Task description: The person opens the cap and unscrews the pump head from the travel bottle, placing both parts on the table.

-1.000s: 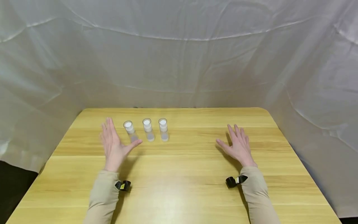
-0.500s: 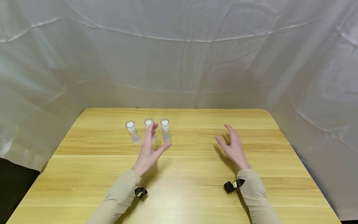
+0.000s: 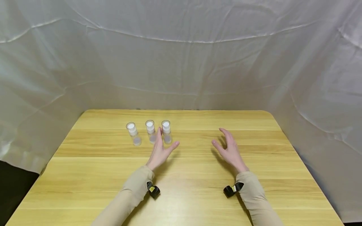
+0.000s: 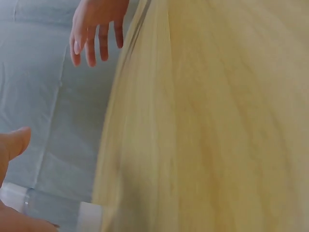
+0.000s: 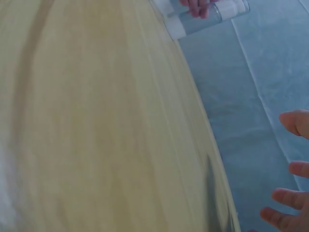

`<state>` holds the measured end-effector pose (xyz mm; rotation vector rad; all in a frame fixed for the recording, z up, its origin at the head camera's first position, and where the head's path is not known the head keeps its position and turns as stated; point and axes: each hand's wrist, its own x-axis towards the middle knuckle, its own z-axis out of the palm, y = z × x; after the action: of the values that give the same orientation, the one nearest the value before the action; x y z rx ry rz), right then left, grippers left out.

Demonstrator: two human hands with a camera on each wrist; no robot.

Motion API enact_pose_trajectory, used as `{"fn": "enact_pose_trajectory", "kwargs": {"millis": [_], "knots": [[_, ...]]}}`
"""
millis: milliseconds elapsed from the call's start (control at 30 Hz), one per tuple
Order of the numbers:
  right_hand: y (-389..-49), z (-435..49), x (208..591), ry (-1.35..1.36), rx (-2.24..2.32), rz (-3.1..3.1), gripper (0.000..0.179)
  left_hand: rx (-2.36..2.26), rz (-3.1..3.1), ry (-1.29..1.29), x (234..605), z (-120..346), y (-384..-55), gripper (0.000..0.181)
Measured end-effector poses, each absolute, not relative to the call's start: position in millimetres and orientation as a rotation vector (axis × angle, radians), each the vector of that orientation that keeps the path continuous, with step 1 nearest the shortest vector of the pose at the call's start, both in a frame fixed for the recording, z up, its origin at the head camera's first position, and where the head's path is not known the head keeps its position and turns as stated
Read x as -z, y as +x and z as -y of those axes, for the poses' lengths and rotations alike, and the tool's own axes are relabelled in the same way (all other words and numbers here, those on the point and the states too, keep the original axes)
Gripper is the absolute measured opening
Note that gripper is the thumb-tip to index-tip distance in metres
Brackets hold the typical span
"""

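Observation:
Three clear cylindrical bottles with white tops and white bases stand in a row at the back left of the table: a left bottle (image 3: 134, 134), a middle bottle (image 3: 150, 130) and a right bottle (image 3: 167, 133). My left hand (image 3: 160, 153) is at the right bottle, fingers on its left side, thumb stretched out to its right. Whether skin touches the bottle cannot be told. In the left wrist view, the right bottle (image 4: 58, 208) shows beyond the thumb and fingers. My right hand (image 3: 232, 152) hovers over the table's right half, holding nothing, thumb and fingers apart.
The wooden table (image 3: 181, 194) has a far edge close to a hanging grey-white cloth (image 3: 181, 69), which also closes off both sides. Each wrist carries a small black camera, such as the left wrist camera (image 3: 153, 190).
My left hand has moved right, from beside the left bottle, past the middle bottle, to the right bottle. My right hand has drifted slightly left and its spread fingers have drawn together. The bottles stay put.

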<state>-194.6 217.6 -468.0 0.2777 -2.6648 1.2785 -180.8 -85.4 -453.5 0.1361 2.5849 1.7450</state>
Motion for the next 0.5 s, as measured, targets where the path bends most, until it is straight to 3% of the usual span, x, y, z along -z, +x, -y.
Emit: {"fn": "enact_pose_trajectory", "kwargs": {"millis": [233,500], "knots": [[-196.1,-215.9,470.1,0.299,-1.270,2.685,0.069,-1.829,-2.538,0.096,464.2,81.9,-199.2,0.100],[-194.8,-214.3,471.1,0.302,-1.272,2.708,0.069,-1.879,-2.512,0.054,477.0,80.8,-211.9,0.071]]}}
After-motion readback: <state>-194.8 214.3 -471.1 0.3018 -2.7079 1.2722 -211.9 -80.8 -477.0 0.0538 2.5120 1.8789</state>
